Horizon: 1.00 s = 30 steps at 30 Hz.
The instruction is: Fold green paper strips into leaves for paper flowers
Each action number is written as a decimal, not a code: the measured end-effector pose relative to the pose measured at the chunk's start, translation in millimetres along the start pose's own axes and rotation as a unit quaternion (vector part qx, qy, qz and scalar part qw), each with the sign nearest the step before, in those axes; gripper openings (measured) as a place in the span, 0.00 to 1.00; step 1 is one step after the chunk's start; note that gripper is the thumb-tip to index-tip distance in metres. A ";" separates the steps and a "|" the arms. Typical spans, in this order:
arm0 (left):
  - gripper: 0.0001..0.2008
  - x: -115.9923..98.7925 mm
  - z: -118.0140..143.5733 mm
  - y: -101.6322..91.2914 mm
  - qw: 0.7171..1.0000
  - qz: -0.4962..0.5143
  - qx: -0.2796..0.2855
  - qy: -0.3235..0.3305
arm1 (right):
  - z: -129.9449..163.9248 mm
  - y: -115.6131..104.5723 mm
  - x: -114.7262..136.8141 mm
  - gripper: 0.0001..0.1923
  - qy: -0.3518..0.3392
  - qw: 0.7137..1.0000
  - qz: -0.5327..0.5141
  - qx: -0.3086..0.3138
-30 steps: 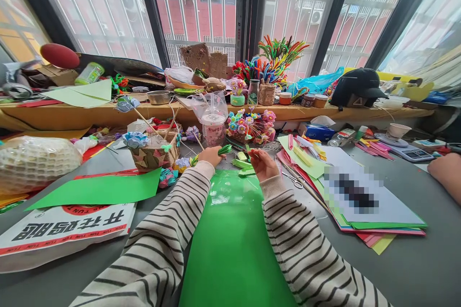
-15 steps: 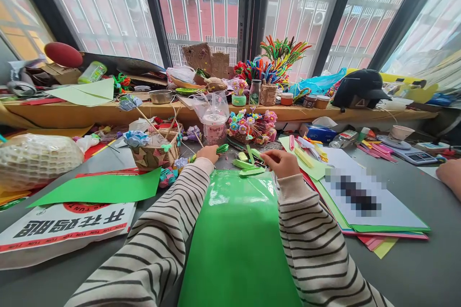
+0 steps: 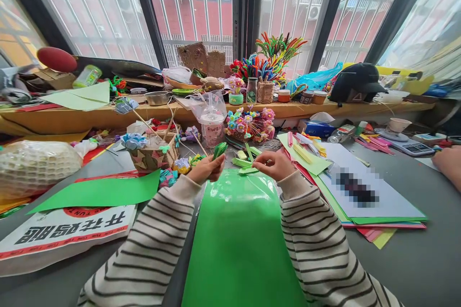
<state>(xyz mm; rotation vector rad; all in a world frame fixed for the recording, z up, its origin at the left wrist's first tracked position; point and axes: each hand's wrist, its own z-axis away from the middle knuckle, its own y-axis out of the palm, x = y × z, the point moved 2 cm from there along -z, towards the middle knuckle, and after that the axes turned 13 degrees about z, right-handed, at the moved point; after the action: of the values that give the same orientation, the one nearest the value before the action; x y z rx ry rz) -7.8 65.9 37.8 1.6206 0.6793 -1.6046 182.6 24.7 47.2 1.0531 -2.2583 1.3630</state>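
My left hand (image 3: pixel 208 169) is closed on a pleated green paper piece (image 3: pixel 220 150), which sticks up above the fingers near the top edge of a glossy green sheet (image 3: pixel 241 240). A thin wooden stick (image 3: pixel 201 146) runs down to that hand from behind; I cannot tell whether the hand touches it. My right hand (image 3: pixel 276 165) pinches thumb and forefinger together at the small pile of folded green paper strips (image 3: pixel 248 171). Whatever lies between its fingertips is too small to make out. The green sheet lies flat between both striped sleeves.
Left stands a basket (image 3: pixel 151 157) with paper flowers, near a loose green sheet (image 3: pixel 101 191) on a printed bag (image 3: pixel 72 230). A lidded cup (image 3: pixel 212 129) and a flower bunch (image 3: pixel 248 122) stand behind. Stacked papers (image 3: pixel 382 192) lie right. Another person's hand (image 3: pixel 448 160) is at the right edge.
My left hand has come back towards me with the pleated green paper, now held more upright. My right hand has shifted slightly left and down, to the strips.
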 end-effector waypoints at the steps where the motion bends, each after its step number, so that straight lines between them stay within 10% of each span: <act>1: 0.22 3.3 4.6 8.3 0.998 0.061 0.036 0.000 | 0.3 1.2 0.3 0.06 -0.005 1.000 0.011 -0.003; 8: 0.17 25.6 7.0 38.2 0.962 0.227 0.149 -0.035 | 0.1 -1.0 -2.4 0.08 0.053 0.982 0.054 -0.174; 16: 0.14 36.7 7.0 42.2 0.941 0.251 0.212 -0.082 | 2.0 54.7 8.0 0.15 0.131 0.932 -0.320 0.103; 30: 0.09 41.3 8.1 34.1 0.932 0.310 0.172 -0.071 | 6.6 68.3 5.5 0.17 0.175 0.865 -0.456 0.117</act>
<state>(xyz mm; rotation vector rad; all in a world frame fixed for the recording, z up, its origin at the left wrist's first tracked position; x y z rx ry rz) 17.8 34.1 2.2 1.7083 -0.2064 -1.3807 130.5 35.9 3.7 1.5132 -1.0699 1.2369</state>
